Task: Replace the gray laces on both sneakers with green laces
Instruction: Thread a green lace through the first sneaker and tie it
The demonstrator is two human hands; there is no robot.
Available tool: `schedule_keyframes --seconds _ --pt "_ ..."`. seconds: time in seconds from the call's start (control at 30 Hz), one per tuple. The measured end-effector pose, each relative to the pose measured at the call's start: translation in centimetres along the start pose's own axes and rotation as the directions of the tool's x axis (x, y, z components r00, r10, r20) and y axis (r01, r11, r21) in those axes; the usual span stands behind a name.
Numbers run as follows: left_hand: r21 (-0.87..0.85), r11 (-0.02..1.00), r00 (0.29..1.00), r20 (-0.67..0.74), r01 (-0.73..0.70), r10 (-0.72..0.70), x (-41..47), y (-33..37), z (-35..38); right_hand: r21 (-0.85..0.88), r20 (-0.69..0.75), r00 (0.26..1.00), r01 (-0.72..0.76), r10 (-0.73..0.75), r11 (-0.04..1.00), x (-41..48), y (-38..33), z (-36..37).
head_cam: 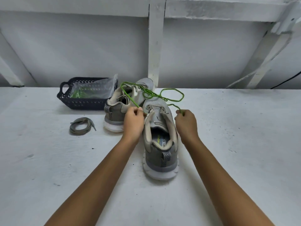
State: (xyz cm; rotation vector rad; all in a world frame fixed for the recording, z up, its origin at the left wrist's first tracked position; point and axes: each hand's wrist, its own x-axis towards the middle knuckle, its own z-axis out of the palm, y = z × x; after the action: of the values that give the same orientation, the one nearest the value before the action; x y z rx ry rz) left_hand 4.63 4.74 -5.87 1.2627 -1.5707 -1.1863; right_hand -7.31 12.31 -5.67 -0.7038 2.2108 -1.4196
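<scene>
The thin green cord lace (151, 94) is pinched in the left grip (133, 122) and the right grip (186, 123); threading it through the twelve-o'clock eyelets of the near gray mesh sneaker (160, 154) is judged next.

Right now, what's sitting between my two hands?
The nearer sneaker: its open upper lies between your left hand and right hand, each pinching an end of the green lace. The head view shows it.

white painted surface (228, 144), scuffed with dark specks. behind it was a white wall (81, 46) with a vertical post (156, 46) mid-frame, a horizontal beam (73, 7) on top, and diagonal braces left (14, 66) and right (263, 59). thin black cable (286, 82) far right. light was flat and even.
</scene>
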Motion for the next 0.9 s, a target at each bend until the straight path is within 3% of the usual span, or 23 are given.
schedule_keyframes --seconds 0.23,0.4,0.63,0.77,0.9 --pt "-0.013 1.0 0.999 -0.049 0.007 -0.007 -0.9 -0.2 0.0 0.144 -0.083 0.98 0.193 -0.183 0.97 -2.9 -1.1 0.3" --pt "-0.054 0.999 0.999 -0.044 0.003 -0.006 -2.6 0.0 -0.3 0.136 0.015 0.998 0.05 -0.053 0.989 -3.9 -0.5 -0.6" --pt "-0.052 0.998 0.999 -0.022 -0.026 0.025 -4.2 -0.7 -1.6 0.154 0.033 0.999 0.019 -0.025 0.988 -4.6 0.9 -0.9" --pt "-0.036 0.997 0.996 0.052 -0.065 0.067 -2.0 -1.0 -2.4 0.28 0.089 0.996 -0.02 -0.005 0.96 -4.8 0.6 -1.4" --pt "0.049 0.992 0.993 0.02 -0.119 0.118 -0.4 -1.0 -1.9 0.334 0.09 0.994 0.023 -0.056 0.942 -4.0 0.2 -2.0"
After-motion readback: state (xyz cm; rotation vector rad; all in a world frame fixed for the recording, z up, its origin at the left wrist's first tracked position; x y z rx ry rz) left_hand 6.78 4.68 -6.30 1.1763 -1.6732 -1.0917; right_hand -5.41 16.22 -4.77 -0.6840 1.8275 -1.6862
